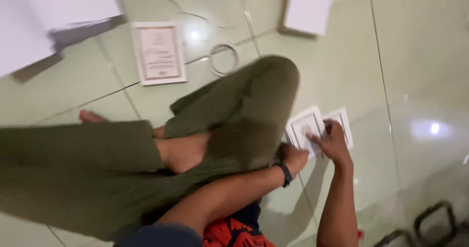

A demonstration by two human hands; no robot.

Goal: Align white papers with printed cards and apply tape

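Head view shows you sitting cross-legged on the green floor [420, 71], with two small white cards [312, 127] lying side by side just past your knee. Your right hand [334, 142] rests on the cards with its fingers bent and pressing down, gripping nothing. Your left hand [294, 157] touches the near card's edge, but you cannot tell how open it is.
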